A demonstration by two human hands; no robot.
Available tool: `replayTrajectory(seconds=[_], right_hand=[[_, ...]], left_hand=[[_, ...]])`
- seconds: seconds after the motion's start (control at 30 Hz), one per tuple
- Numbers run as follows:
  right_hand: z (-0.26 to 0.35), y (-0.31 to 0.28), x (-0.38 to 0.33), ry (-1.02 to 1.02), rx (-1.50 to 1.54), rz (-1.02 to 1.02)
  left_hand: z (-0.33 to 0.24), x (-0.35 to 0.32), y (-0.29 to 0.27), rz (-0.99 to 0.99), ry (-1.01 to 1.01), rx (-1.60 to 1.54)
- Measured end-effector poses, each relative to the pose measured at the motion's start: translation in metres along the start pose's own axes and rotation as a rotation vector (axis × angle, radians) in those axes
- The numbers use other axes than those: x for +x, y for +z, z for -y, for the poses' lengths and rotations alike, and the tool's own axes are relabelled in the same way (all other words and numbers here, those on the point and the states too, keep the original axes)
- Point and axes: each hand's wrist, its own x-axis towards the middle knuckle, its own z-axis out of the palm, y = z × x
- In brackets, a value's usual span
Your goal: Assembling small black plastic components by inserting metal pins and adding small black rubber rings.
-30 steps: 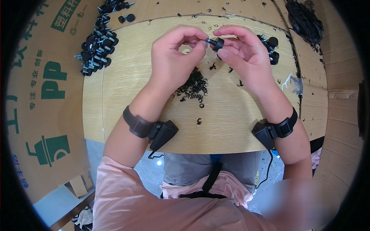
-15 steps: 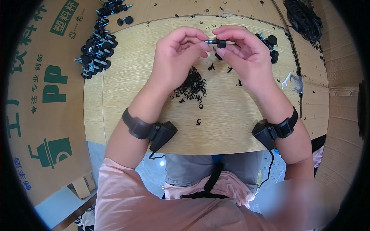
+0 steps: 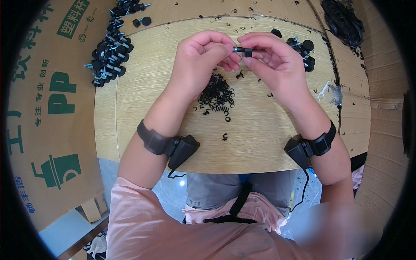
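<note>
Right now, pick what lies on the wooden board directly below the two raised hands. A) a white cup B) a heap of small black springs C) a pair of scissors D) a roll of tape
B: a heap of small black springs lies on the wooden board, beneath the left hand and right hand.

Both hands, left hand and right hand, pinch 1 small black knob screw between their fingertips above a wooden table, directly over a pile of black springs.
</note>
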Motion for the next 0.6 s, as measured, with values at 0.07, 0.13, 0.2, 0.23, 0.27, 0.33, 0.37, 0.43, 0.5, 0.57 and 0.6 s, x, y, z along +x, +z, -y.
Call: replayTrajectory(seconds=[0.07, 0.13, 0.2, 0.23, 0.27, 0.33, 0.37, 0.43, 0.5, 0.57, 0.6], right_hand=[[0.0007, -0.0008, 0.0006, -0.047, -0.053, 0.017], [0.0016, -0.0005, 0.0006, -0.064, -0.077, 0.016], [0.0019, -0.0001, 0.0009, -0.081, -0.1, 0.014], [0.0017, 0.0001, 0.0013, -0.103, -0.132, 0.017], [0.0017, 0.0002, 0.0015, -0.125, -0.164, 0.02], [0.0013, 0.0003, 0.0014, -0.131, -0.175, 0.019], [0.0011, 0.0004, 0.0013, -0.137, -0.187, 0.018], [0.0021, 0.0013, 0.0015, -0.139, -0.183, 0.013], [0.0024, 0.0014, 0.0016, -0.141, -0.18, 0.007], [0.0021, 0.001, 0.0017, -0.142, -0.197, 0.011], [0.0018, 0.0008, 0.0016, -0.142, -0.198, 0.011]], left_hand=[[-0.0009, -0.0004, 0.0003, -0.004, -0.014, 0.008], [-0.001, -0.0005, 0.0005, -0.008, -0.017, 0.011], [-0.0007, -0.0005, 0.0004, -0.013, -0.02, 0.014], [-0.0001, -0.0005, 0.0002, -0.012, -0.017, 0.02], [0.0004, -0.0004, 0.0, -0.012, -0.014, 0.027], [0.0011, -0.0003, -0.0006, -0.01, -0.012, 0.027], [0.0014, -0.0002, -0.0007, -0.007, -0.009, 0.028], [-0.0003, -0.0006, -0.0001, -0.01, -0.015, 0.029], [-0.0009, -0.0008, -0.0002, -0.012, -0.019, 0.031], [-0.0004, -0.0009, -0.0011, 0.003, -0.013, 0.027], [0.0004, -0.0007, -0.0009, 0.003, -0.013, 0.026]])
